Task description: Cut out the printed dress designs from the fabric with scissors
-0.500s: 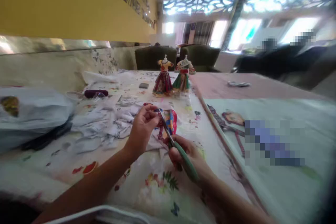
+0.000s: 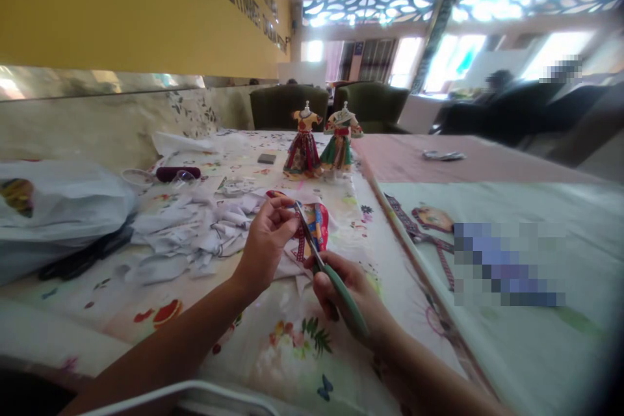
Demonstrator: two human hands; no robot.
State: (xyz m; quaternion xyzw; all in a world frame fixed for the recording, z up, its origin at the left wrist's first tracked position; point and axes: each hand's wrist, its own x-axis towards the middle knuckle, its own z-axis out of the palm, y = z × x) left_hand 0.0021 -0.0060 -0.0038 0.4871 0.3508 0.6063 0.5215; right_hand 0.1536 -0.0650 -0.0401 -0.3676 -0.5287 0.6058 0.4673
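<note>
Bag (image 2: 68, 198): white plastic, way over left
Scraps (image 2: 195, 227): messy white heap, just right of the bag
Left hand (image 2: 268, 237): thumb and fingers pinched on the colorful cloth (image 2: 320, 225), near middle
Little dresses (image 2: 303, 151): two of 'em, standing side by side, far end
Scissors (image 2: 347, 302): green handle near, blades over the cloth, tips right by the left fingertips
Right hand (image 2: 369, 297): wrapped round that handle

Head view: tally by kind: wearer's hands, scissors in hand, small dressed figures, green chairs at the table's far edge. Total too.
Hands: 2 (left hand, right hand)
Scissors: 1
Small dressed figures: 2 (red-skirted figure, green-skirted figure)
Green chairs: 2 (left chair, right chair)
Total: 7
</note>
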